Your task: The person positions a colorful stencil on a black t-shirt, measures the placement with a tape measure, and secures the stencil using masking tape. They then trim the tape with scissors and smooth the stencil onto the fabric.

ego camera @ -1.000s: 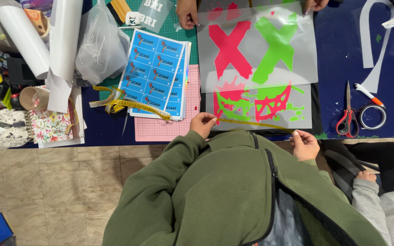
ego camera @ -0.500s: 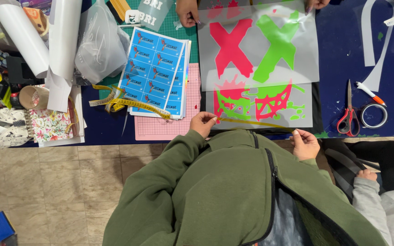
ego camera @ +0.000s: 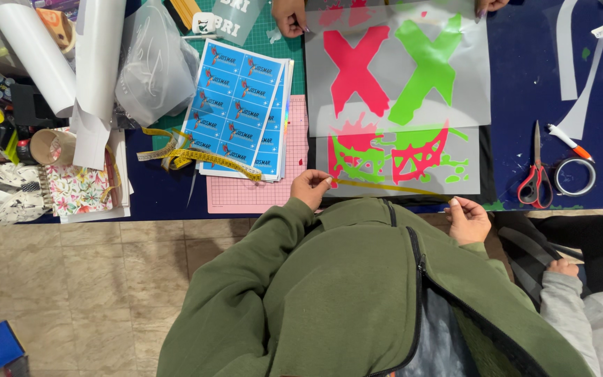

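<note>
Bench log, read left to right.

At the far left we noted white paper rolls (ego camera: pixel 99 56), then a yellow measuring tape (ego camera: pixel 204 157) lying over a stack of blue label sheets (ego camera: pixel 235 105). A pink cutting mat (ego camera: pixel 259 192) lay beside the stack.

The left hand (ego camera: pixel 310 188) was at the mat's right edge, fingers closed to a pinch on one end of a thin yellow strip (ego camera: pixel 392 188). The strip ran taut along the near edge of the grey sheet (ego camera: pixel 465 183) carrying pink and green cut shapes. We could not tell whether it touched the sheet.

The right hand (ego camera: pixel 466 220) pinched the other end between thumb and forefinger, just off the table edge, its other fingers curled.

Further right lay red-handled scissors (ego camera: pixel 533 174) and a tape roll (ego camera: pixel 575 176). Another person's hand (ego camera: pixel 289 15) rested at the far side.

Judgement: the step in hand was aligning the stretched strip with the sheet edge. Laying it down would call for even tension and both ends lowered level.
</note>
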